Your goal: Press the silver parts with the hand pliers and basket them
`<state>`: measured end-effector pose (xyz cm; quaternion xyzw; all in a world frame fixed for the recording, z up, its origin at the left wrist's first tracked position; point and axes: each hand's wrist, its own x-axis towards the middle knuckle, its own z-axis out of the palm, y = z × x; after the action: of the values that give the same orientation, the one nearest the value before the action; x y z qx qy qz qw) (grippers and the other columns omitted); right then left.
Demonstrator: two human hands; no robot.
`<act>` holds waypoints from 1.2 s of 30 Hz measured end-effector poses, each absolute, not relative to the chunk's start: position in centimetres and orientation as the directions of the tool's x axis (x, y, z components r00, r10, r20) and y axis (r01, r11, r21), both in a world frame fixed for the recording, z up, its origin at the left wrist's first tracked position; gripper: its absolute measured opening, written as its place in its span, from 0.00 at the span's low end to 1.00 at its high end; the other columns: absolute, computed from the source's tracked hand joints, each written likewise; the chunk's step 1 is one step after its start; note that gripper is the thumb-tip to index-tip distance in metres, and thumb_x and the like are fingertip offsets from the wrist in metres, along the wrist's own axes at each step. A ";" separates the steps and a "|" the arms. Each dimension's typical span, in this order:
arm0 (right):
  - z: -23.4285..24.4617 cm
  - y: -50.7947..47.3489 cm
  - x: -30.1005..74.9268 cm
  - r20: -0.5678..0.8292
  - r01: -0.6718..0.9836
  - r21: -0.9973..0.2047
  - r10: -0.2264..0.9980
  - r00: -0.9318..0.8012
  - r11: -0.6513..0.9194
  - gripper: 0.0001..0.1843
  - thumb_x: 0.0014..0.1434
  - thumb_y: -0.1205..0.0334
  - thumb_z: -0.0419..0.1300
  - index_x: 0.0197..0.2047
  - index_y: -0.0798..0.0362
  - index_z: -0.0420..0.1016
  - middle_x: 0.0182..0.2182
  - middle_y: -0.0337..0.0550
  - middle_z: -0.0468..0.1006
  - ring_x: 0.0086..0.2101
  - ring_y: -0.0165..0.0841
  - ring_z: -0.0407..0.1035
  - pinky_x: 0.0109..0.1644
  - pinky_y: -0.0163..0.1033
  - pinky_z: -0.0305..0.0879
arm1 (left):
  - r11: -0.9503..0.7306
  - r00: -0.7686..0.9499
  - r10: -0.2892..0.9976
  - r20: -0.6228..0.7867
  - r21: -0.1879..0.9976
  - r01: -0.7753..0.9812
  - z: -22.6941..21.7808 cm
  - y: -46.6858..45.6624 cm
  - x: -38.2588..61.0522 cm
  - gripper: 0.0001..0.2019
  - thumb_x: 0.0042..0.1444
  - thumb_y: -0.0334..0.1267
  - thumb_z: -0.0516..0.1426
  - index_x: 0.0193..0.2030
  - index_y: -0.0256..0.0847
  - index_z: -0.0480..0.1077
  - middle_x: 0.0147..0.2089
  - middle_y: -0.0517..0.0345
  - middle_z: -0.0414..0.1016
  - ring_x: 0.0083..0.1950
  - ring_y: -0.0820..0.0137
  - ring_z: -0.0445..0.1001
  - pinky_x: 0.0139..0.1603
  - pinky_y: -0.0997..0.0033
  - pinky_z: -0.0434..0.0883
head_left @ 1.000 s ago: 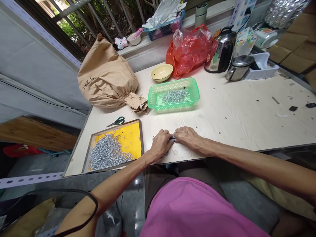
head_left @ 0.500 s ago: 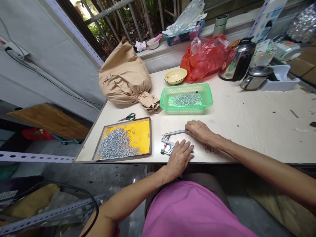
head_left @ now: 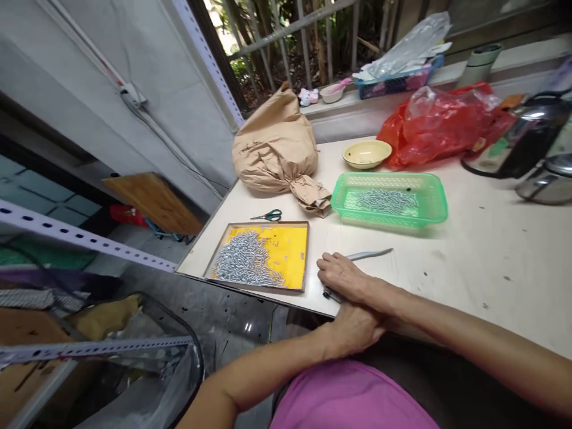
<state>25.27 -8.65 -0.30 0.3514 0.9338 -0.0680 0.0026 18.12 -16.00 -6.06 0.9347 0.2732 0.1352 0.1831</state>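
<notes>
My right hand [head_left: 342, 277] lies curled over the head of a metal hand tool [head_left: 370, 254] near the table's front edge; the tool's long grey handle sticks out to the right. My left hand [head_left: 355, 329] is just below the table edge, under my right wrist, fingers hidden. Left of my hands a shallow tray [head_left: 295, 238] with a yellow bottom holds a heap of small silver screws [head_left: 243, 265]. Behind them a green plastic basket [head_left: 431, 196] holds more screws.
A tied brown paper sack [head_left: 277, 143], green-handled scissors [head_left: 268, 215], a yellow bowl [head_left: 366, 154], a red plastic bag [head_left: 442, 122], a kettle [head_left: 513, 143] and a steel pot [head_left: 547, 182] stand at the back. A perforated metal rail [head_left: 89, 241] and clutter lie left.
The view has swung left. My right hand slid down the tool from its handle onto its head. My left hand left the tabletop and dropped below the edge.
</notes>
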 end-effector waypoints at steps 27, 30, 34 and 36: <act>-0.6 -8.9 26.6 -0.054 0.674 -0.142 0.674 -0.736 0.725 0.10 0.63 0.68 0.52 0.37 0.54 0.74 0.35 0.47 0.76 0.41 0.39 0.62 0.38 0.41 0.51 | -0.504 0.493 0.862 0.119 0.092 0.859 -0.2 -5.4 -1.4 0.12 0.62 0.34 0.50 0.48 0.41 0.73 0.47 0.51 0.73 0.49 0.62 0.65 0.50 0.60 0.68; -1.1 -9.1 25.8 -0.027 0.643 -0.065 0.643 -0.765 0.763 0.10 0.60 0.73 0.51 0.35 0.56 0.73 0.33 0.48 0.75 0.40 0.39 0.62 0.38 0.42 0.49 | -0.531 0.528 0.847 0.057 0.073 0.844 -0.3 -5.1 -1.3 0.12 0.63 0.35 0.50 0.43 0.42 0.75 0.42 0.51 0.74 0.47 0.64 0.66 0.49 0.61 0.68; -1.4 -8.9 25.1 -0.029 0.625 -0.073 0.624 -0.781 0.778 0.09 0.60 0.73 0.52 0.35 0.56 0.72 0.33 0.49 0.74 0.40 0.39 0.62 0.39 0.41 0.49 | -0.535 0.533 0.845 0.050 0.046 0.844 -0.4 -5.1 -1.2 0.12 0.63 0.35 0.50 0.40 0.42 0.75 0.39 0.50 0.73 0.45 0.64 0.66 0.47 0.63 0.67; -1.1 -8.7 25.0 -0.028 0.645 -0.108 0.646 -0.763 0.756 0.09 0.61 0.71 0.51 0.35 0.55 0.72 0.33 0.48 0.74 0.39 0.37 0.62 0.39 0.41 0.50 | -0.549 0.547 0.836 0.055 0.033 0.835 -0.5 -5.0 -1.4 0.11 0.62 0.34 0.50 0.38 0.41 0.75 0.38 0.50 0.72 0.45 0.64 0.66 0.46 0.64 0.67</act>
<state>25.01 -8.71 -1.11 0.3445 0.9371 -0.0557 -0.0055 -1.41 -5.03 -0.50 0.8794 0.4750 0.0320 0.0013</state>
